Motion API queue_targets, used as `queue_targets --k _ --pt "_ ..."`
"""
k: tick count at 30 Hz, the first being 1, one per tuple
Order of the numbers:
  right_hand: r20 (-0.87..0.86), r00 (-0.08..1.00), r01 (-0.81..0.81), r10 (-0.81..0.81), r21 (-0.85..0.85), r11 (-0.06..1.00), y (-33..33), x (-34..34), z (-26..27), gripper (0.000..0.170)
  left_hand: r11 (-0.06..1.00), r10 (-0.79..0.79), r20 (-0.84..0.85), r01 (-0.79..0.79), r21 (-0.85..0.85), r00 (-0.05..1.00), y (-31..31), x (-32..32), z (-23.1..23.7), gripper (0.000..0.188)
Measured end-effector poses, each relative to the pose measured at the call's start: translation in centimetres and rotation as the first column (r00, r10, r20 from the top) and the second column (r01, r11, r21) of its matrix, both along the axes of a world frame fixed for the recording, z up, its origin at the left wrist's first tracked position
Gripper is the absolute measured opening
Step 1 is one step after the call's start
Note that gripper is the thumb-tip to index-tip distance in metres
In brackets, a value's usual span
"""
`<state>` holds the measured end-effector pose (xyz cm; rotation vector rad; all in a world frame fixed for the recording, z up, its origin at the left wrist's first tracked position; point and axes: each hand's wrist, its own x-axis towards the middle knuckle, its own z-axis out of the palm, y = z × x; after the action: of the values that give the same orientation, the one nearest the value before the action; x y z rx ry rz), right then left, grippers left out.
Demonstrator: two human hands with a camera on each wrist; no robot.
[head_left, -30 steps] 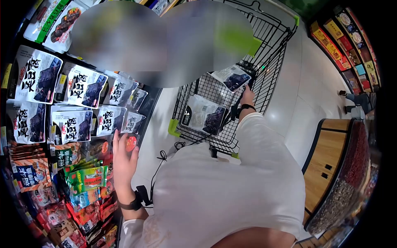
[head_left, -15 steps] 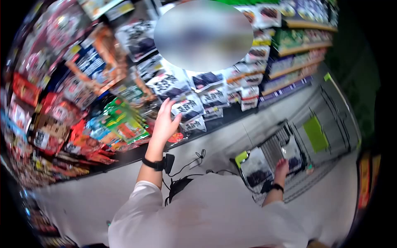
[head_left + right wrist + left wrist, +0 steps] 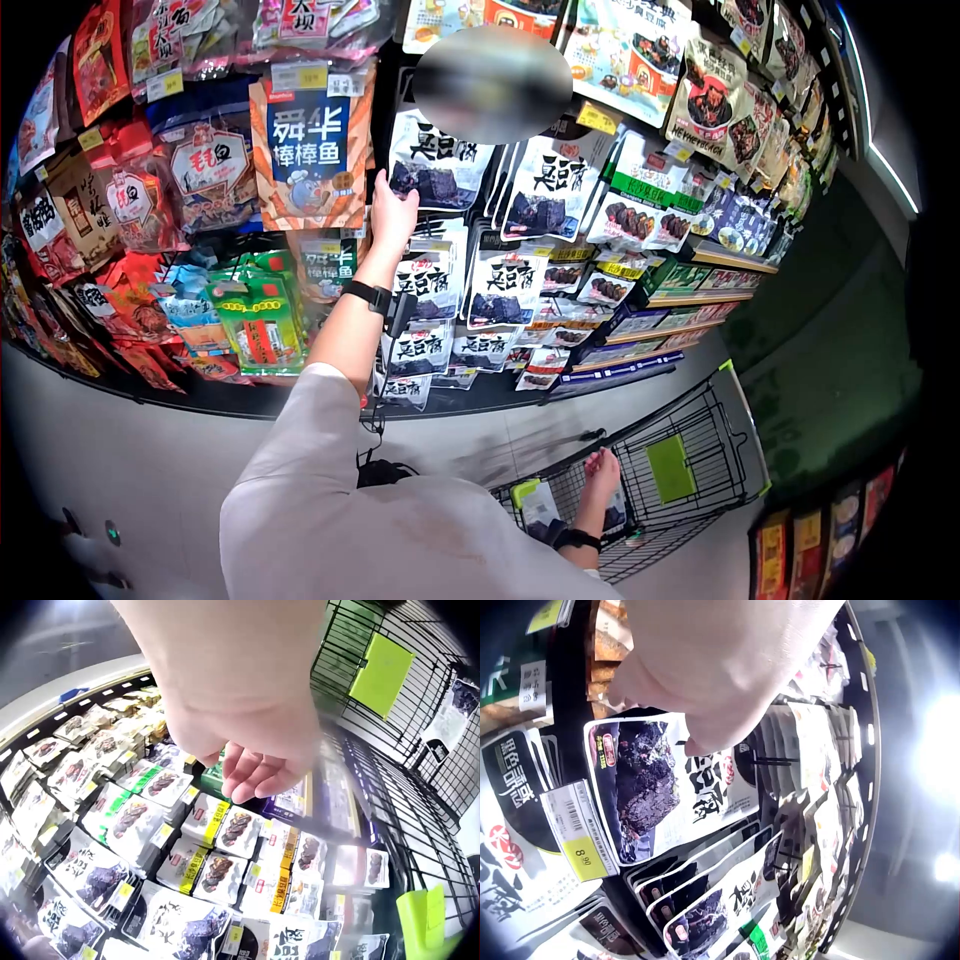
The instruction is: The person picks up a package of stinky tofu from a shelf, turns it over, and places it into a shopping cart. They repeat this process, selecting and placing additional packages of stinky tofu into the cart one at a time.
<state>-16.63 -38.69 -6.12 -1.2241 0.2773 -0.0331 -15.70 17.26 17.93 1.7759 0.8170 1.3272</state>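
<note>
My left hand (image 3: pixel 394 215) is raised to a rack of hanging snack bags, at the left edge of a white-and-black stinky tofu bag (image 3: pixel 440 165). In the left wrist view the thumb of this hand (image 3: pixel 705 667) overlaps the front of that bag (image 3: pixel 641 795), with the fingers along its edge. More bags of the same kind (image 3: pixel 500 285) hang beside and below. Low over the shopping cart (image 3: pixel 715 470), my right hand (image 3: pixel 601 478) has loosely bent fingers. Nothing shows in the right hand (image 3: pixel 255 750). Two packets (image 3: pixel 540 505) lie in the cart, partly behind my right forearm.
An orange-and-blue fish snack bag (image 3: pixel 312 150) hangs left of my left hand, with green packets (image 3: pixel 262 320) lower down. A price tag (image 3: pixel 577 832) sticks out beside the stinky tofu bag. Shelves of boxed goods (image 3: pixel 690 300) continue right, behind the cart.
The view has swung toward the rack. My left hand has risen from the lower bags to a higher one. The right hand stays over the cart, which now appears lower right.
</note>
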Motion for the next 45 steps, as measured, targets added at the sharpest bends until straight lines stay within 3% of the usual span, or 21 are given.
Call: queue_targets --k 4,6,11,15,18,19,21,22,23,26,28,30,31,32,34,35,36,38,39,42,45 --pt "-0.001 1.000 -0.010 0.010 -0.031 0.999 2.3 -1.1 0.5 0.017 0.997 0.075 -0.019 -0.075 0.031 0.997 3.3 2.6 -2.0 0.061" --pt "-0.004 1.000 -0.008 0.008 -0.034 0.999 3.1 -1.6 0.8 0.017 0.994 -0.069 -0.011 0.068 -0.085 0.998 3.7 2.8 -2.1 0.049" --pt "0.001 0.998 -0.055 0.055 -0.059 0.997 5.6 -2.4 3.0 0.016 0.987 -0.095 -0.144 0.112 0.113 0.985 2.3 3.5 -1.6 0.023" --pt "0.085 0.988 -0.121 0.128 -0.092 0.988 8.2 -2.5 5.2 0.017 0.909 -0.262 0.091 0.214 0.358 0.961 0.1 2.7 -0.5 0.021" --pt "0.198 0.957 -0.196 0.210 -0.088 0.977 9.7 -2.4 5.3 0.015 0.792 -0.590 0.336 0.607 0.064 0.734 -1.1 1.8 -0.4 0.017" --pt "0.309 0.922 -0.140 0.235 -0.298 0.944 10.8 -2.5 5.9 0.014 0.593 -0.645 0.525 0.797 -0.114 0.555 -3.0 -0.8 1.4 0.013" --pt "0.419 0.817 -0.037 0.395 -0.647 0.762 12.9 -3.5 9.7 0.028 0.465 -0.610 0.674 0.877 -0.123 0.417 -5.5 -3.1 2.3 0.012" --pt "0.549 0.691 0.148 0.470 -0.744 0.652 14.1 -4.1 12.4 0.037 0.414 -0.602 0.710 0.903 -0.114 0.365 -6.2 -3.5 1.7 0.012" --pt "0.628 0.538 0.346 0.562 -0.773 0.532 15.3 -4.4 14.4 0.047 0.428 -0.589 0.729 0.900 -0.087 0.350 -7.6 -4.7 1.6 0.012" --pt "0.755 0.227 0.572 0.615 -0.614 0.544 17.8 -3.9 17.7 0.087 0.347 -0.534 0.774 0.923 -0.165 0.340 -12.4 -8.4 1.4 0.012" --pt "0.811 0.113 0.599 0.575 -0.517 0.611 19.5 -3.7 19.5 0.089 0.290 -0.543 0.760 0.929 -0.229 0.357 -15.4 -9.6 0.0 0.012" --pt "0.786 0.105 0.570 0.610 -0.550 0.610 20.2 -3.4 20.3 0.089 0.293 -0.689 0.602 0.915 -0.279 0.404 -18.4 -10.9 -2.2 0.016" --pt "0.780 0.090 0.538 0.619 -0.561 0.629 20.5 -3.4 20.9 0.077 0.289 -0.738 0.543 0.915 -0.282 0.401 -20.2 -12.6 -1.2 0.015" --pt "0.761 0.128 0.402 0.637 -0.626 0.668 20.2 -2.7 19.9 0.057 0.283 -0.783 0.482 0.915 -0.286 0.393 -21.7 -14.1 -0.1 0.015" --pt "0.763 0.244 0.234 0.598 -0.645 0.728 19.5 -2.4 18.0 0.038 0.524 -0.843 0.184 0.849 0.063 0.506 -23.4 -15.1 -0.2 0.014" --pt "0.770 0.413 -0.008 0.487 -0.531 0.847 19.3 -2.8 17.0 0.029 0.458 -0.889 0.049 0.874 0.165 0.456 -23.3 -15.5 0.0 0.015" --pt "0.483 0.713 -0.447 0.508 -0.246 0.860 17.8 -2.6 15.9 0.031 0.469 -0.867 -0.044 0.844 0.260 0.496 -23.5 -16.1 0.4 0.022" --pt "0.420 0.821 -0.526 0.387 0.290 0.800 17.5 -3.0 16.3 0.037 0.649 -0.543 -0.254 0.592 0.478 0.800 -23.4 -16.6 0.9 0.032" --pt "0.390 0.829 -0.539 0.400 0.371 0.756 16.6 -2.6 15.2 0.046 0.721 -0.443 -0.202 0.481 0.498 0.873 -23.1 -16.5 0.6 0.036" --pt "0.416 0.797 -0.590 0.437 0.383 0.711 15.1 -3.4 14.7 0.049 0.899 -0.290 0.047 0.255 0.357 0.956 -22.2 -15.9 -0.2 0.046" --pt "0.402 0.791 -0.604 0.460 0.394 0.693 13.9 -3.9 13.9 0.050 0.927 -0.307 0.073 0.281 0.247 0.949 -22.1 -16.1 0.2 0.047"
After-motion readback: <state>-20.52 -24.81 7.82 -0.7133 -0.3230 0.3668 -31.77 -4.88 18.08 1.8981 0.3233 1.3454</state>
